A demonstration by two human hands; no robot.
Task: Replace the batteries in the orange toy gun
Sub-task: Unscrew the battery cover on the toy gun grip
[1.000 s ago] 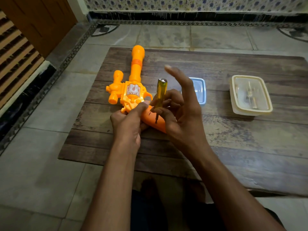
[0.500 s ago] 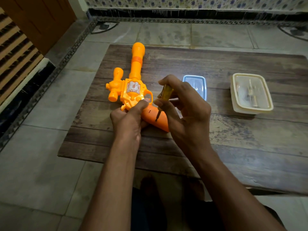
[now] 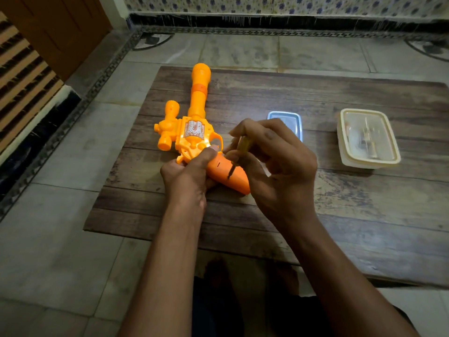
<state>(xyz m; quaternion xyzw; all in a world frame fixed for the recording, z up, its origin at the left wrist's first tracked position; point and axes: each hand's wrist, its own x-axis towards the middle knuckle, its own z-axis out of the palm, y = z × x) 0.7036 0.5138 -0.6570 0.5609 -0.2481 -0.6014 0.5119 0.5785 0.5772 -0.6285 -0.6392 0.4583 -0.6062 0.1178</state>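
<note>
The orange toy gun (image 3: 194, 127) lies flat on the low wooden table (image 3: 340, 203), barrel pointing away from me. My left hand (image 3: 188, 176) grips its handle from the left, thumb laid across the top of the grip. My right hand (image 3: 274, 166) holds a screwdriver (image 3: 240, 150) with a yellow handle, fingers curled over it. The dark tip stands on the orange grip near its lower end. Most of the screwdriver handle is hidden by my fingers.
A small blue-rimmed tray (image 3: 295, 120) sits just beyond my right hand. A cream plastic box (image 3: 368, 138) with a clear lid and small items inside stands at the right. Tiled floor surrounds the table; my feet show under its near edge.
One second ago my right fingers were spread with the screwdriver handle exposed. They have since closed down over the handle. The gun and my left hand have stayed in place.
</note>
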